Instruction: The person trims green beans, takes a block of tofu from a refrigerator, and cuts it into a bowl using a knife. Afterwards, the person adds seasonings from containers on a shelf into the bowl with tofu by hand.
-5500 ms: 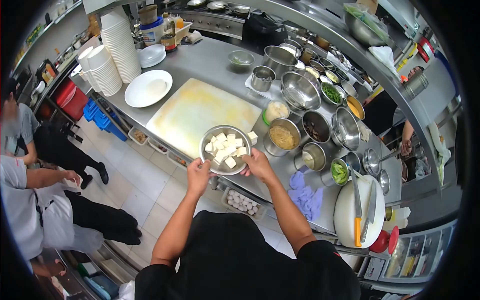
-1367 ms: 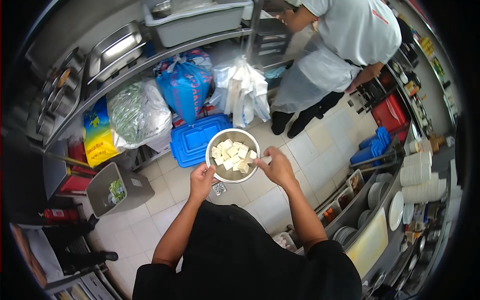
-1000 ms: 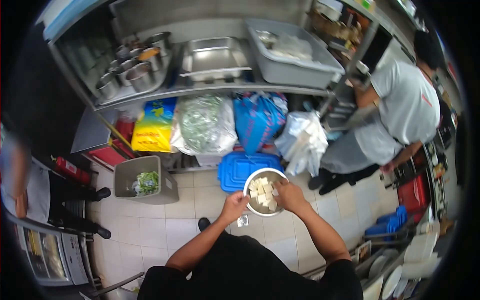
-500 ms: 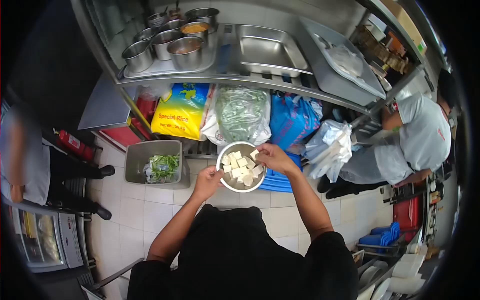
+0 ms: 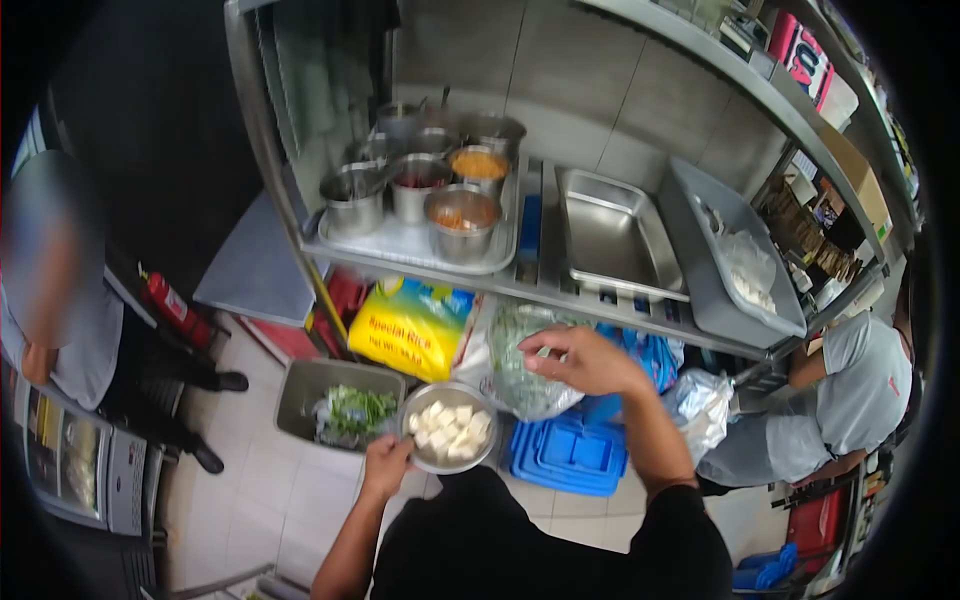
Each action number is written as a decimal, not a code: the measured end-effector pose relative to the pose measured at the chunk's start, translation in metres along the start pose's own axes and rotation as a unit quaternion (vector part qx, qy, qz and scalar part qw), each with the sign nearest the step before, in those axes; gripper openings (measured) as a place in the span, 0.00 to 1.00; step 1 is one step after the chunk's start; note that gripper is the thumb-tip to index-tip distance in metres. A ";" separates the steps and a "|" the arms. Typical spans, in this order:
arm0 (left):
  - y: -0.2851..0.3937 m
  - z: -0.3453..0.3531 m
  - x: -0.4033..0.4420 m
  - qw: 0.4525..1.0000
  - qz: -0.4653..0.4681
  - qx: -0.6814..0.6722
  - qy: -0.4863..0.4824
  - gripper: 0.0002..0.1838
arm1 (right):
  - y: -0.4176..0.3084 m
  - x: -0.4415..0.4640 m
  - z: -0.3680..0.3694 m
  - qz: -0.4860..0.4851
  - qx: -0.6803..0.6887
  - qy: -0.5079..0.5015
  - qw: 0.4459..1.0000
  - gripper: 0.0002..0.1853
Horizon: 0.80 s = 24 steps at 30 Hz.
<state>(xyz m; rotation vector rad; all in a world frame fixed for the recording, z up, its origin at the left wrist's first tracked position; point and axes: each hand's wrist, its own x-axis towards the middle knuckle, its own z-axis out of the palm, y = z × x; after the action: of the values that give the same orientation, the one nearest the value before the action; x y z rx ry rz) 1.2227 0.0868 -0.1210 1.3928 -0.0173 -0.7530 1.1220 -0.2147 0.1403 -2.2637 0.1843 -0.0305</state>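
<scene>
My left hand (image 5: 386,464) is closed on the left rim of a round steel bowl (image 5: 490,443). Pale cubes (image 5: 445,430) that look like tofu fill the bowl's middle. Higher up and to the right, my right hand (image 5: 580,360) is in the air, away from the bowl. Its fingers are loosely bent and apart, and I see nothing between them. Beneath it shows a clear plastic bag of leafy greens (image 5: 515,385). Left of the bowl is a grey bin (image 5: 297,400) with green vegetables (image 5: 358,412) in it.
Steel pots (image 5: 463,222) of food stand on a tray on the shelf, beside a steel pan (image 5: 615,235) and a grey tub (image 5: 700,300). Below are a yellow rice sack (image 5: 405,325) and a blue lidded box (image 5: 565,455). One person (image 5: 75,290) stands left, another (image 5: 860,380) right.
My right hand has left the bowl and a cube it was touching, rising toward the shelf. My left hand still grips the bowl. The view has tilted up toward the shelf.
</scene>
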 end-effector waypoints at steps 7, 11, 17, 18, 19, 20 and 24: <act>0.016 -0.036 -0.007 0.991 0.019 -0.062 0.120 0.08 | -0.031 0.202 -0.164 -0.056 -0.322 0.126 0.937 0.09; 0.027 -0.033 -0.014 0.973 0.069 -0.071 0.207 0.07 | 0.017 0.345 -0.194 0.021 -0.428 0.150 0.891 0.10; 0.041 -0.020 -0.025 0.946 0.088 -0.098 0.297 0.08 | 0.074 0.430 -0.197 0.096 -0.467 0.037 0.878 0.25; 0.036 -0.022 -0.027 0.941 0.088 -0.098 0.311 0.09 | 0.080 0.437 -0.195 0.105 -0.461 0.005 0.881 0.28; 0.031 -0.024 -0.029 0.936 0.089 -0.099 0.325 0.10 | 0.088 0.449 -0.194 0.120 -0.462 -0.004 0.879 0.29; 0.031 -0.025 -0.029 0.934 0.089 -0.100 0.330 0.10 | 0.094 0.460 -0.193 0.134 -0.464 -0.012 0.875 0.29; 0.031 -0.026 -0.029 0.930 0.093 -0.090 0.344 0.11 | 0.142 0.499 -0.196 0.080 -0.527 -0.008 0.846 0.20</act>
<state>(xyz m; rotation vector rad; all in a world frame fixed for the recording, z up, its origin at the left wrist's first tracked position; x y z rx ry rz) 1.2260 0.1230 -0.0872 1.3907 0.4530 -0.0754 1.5816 -0.5255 0.1382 -3.3379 0.4690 0.2380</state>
